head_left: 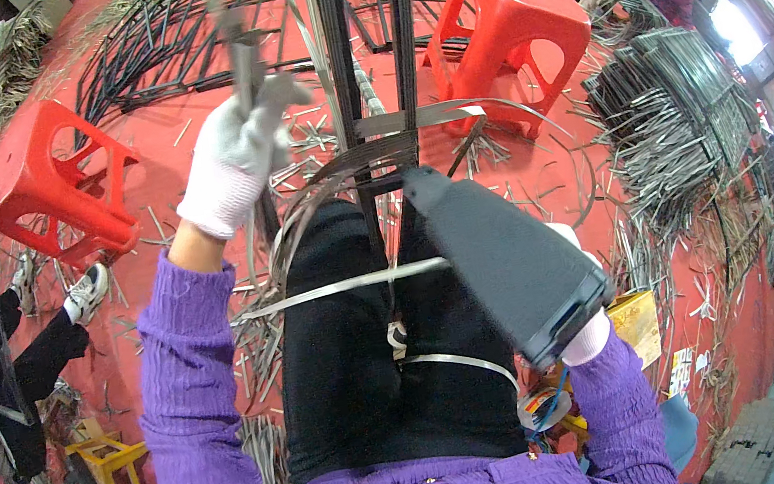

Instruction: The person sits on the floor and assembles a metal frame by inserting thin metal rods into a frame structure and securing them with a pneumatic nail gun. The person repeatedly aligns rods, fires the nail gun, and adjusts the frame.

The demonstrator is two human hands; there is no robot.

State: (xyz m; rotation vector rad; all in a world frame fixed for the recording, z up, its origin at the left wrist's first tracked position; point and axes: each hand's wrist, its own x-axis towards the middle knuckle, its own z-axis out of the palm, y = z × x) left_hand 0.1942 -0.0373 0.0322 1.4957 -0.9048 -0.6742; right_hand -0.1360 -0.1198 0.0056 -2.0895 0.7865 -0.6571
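My left hand [236, 149], in a white knitted glove, is closed around a grey flat strip [245, 62]; its upper end is smeared by motion. My right hand [586, 337], also gloved, grips a dark grey power tool [506, 259], whose body hides most of the fingers. The tool's narrow nose touches or nearly touches a dark metal frame [339, 67] standing upright between my knees. Grey strips [373, 155] wrap across the frame in a curved band beside the nose. A pale strip [344, 289] lies across my thighs, and another loops out to the right.
Red plastic stools [513, 14] stand at far right and far left. Black metal frames [174, 48] lie beyond. Bundled grey strips [673, 131] are piled at right, and offcuts litter the red floor. At left, another person's legs [39, 348] and yellow stools [111, 478] show.
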